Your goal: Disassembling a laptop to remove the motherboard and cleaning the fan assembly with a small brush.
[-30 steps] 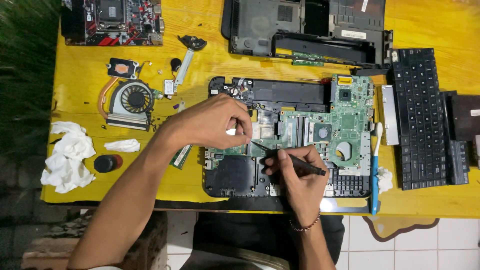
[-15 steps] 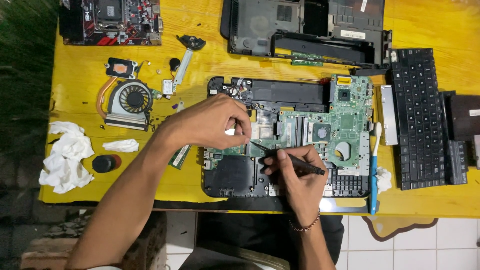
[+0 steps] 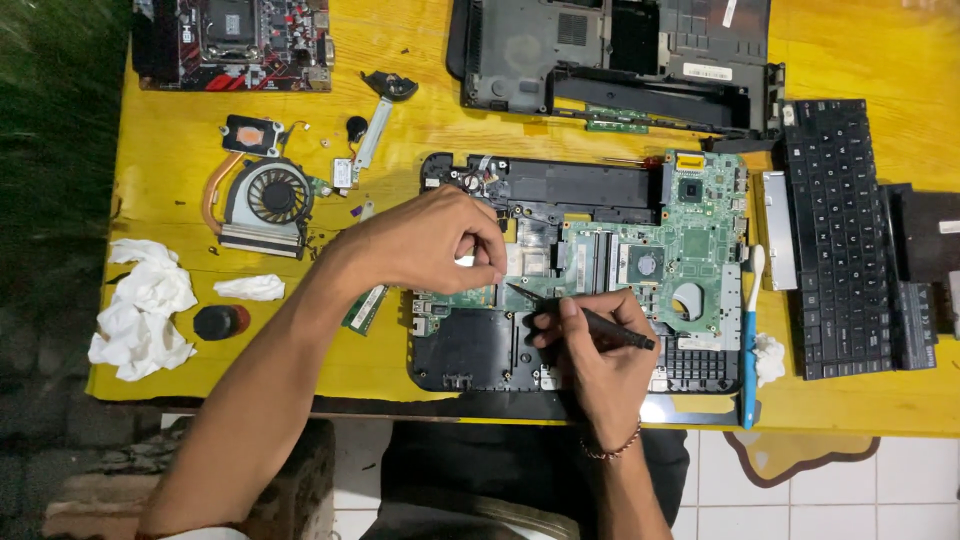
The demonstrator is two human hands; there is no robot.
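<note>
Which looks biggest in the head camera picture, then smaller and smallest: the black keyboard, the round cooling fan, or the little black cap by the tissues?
1. black keyboard
2. cooling fan
3. black cap

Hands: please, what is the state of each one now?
Left hand: fingers curled closed, resting on the green motherboard.
Right hand: closed, holding a black tool.

a round fan with a copper pipe lay on the yellow table at nine o'clock. white crumpled tissues sat at about eight o'clock, with a small black cap just beside them. a red and black board was at eleven o'clock. a black shell of a laptop lay at twelve o'clock. a black keyboard lay at three o'clock, and a blue and white brush was near it at four o'clock.
</note>
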